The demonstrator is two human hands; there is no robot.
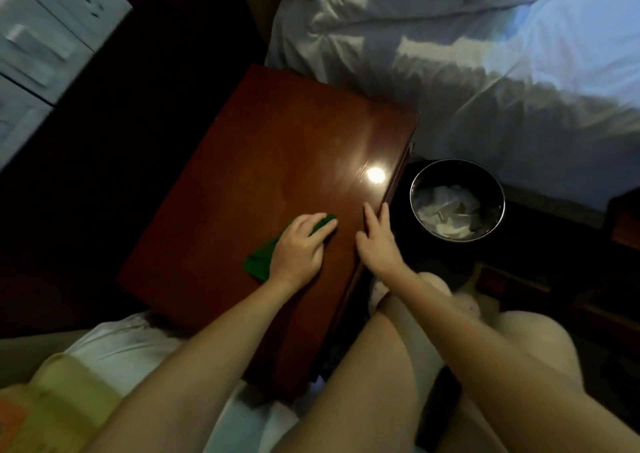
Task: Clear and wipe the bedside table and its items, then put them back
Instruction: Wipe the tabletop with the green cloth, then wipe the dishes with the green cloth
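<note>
The bedside table top (277,147) in front of you is reddish-brown wood with a smooth, glossy varnish that mirrors a bright spot of light near its right edge. The cloth (258,262) under your left hand (298,244) is green fabric, soft and matt. To the right, the bin (457,161) looks like polished metal with a shiny rim, and crumpled white paper (446,206) lies in it. Far right, the bed sheet (450,54) is white cloth, matt and creased. At far left, the wall panel (45,36) looks like smooth pale plastic.
</note>
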